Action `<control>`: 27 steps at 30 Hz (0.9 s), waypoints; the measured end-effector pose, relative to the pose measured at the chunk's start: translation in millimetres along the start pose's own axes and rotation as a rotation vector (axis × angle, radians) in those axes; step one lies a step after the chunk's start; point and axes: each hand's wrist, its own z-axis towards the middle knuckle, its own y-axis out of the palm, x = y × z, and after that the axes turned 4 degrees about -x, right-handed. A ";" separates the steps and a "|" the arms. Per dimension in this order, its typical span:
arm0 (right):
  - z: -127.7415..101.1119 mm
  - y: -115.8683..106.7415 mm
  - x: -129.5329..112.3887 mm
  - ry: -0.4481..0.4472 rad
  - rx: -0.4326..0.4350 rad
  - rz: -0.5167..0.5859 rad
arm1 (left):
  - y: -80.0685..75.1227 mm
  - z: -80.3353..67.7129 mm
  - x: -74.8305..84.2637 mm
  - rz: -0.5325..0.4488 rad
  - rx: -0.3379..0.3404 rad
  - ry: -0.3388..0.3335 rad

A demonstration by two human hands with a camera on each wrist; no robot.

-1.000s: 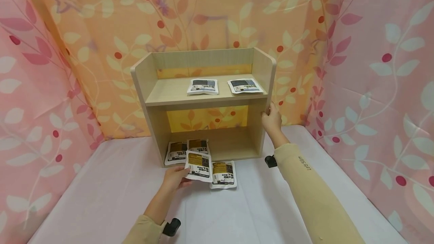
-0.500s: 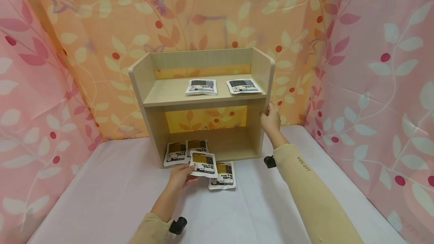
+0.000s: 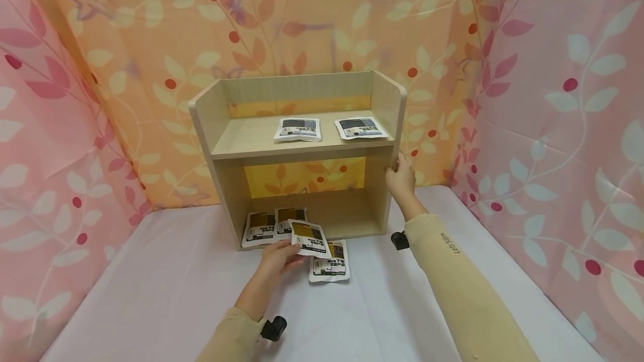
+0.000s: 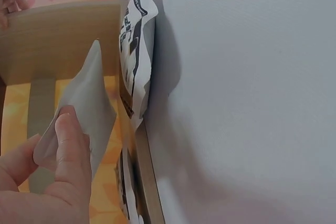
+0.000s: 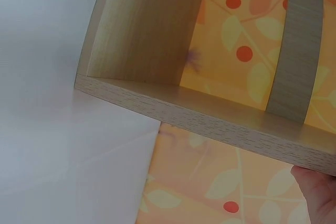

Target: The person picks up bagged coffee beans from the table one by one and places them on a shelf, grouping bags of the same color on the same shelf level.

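Observation:
My left hand pinches a white packet with a yellow-and-black label by its left edge, in front of the lower shelf. In the left wrist view the packet's plain back shows between thumb and fingers. Beneath and in front of it, another such packet lies on the table, partly covered. Two more packets, the left one and the one beside it, lie at the lower shelf's left end. My right hand holds the right side panel of the wooden shelf unit; some of its fingers are hidden.
On the upper shelf lie two packets with dark blue labels, one near the middle and one at the right. A white cloth covers the table. Flowered curtains stand behind and at both sides.
My left hand has carried the held packet to the right and slightly up, turning it a little; it now overlaps the packet on the table. The right hand stays on the shelf's side.

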 end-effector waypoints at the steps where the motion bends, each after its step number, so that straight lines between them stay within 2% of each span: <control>1: 0.1 -0.4 0.0 0.002 0.003 -0.001 | 1.5 1.6 0.0 -0.004 -0.006 0.000; 7: 0.1 -2.0 -0.2 0.009 0.010 0.000 | 10.2 10.0 0.0 -0.031 -0.022 0.004; 13: -0.4 -2.8 1.1 0.002 0.017 -0.017 | 18.1 17.8 0.8 -0.031 -0.033 -0.032; 17: -1.7 -2.1 0.5 -0.002 0.021 -0.022 | 19.1 22.8 2.2 -0.012 -0.019 -0.048; 27: -3.8 1.1 -1.4 0.002 0.012 -0.023 | 18.7 33.6 1.3 -0.006 -0.049 -0.038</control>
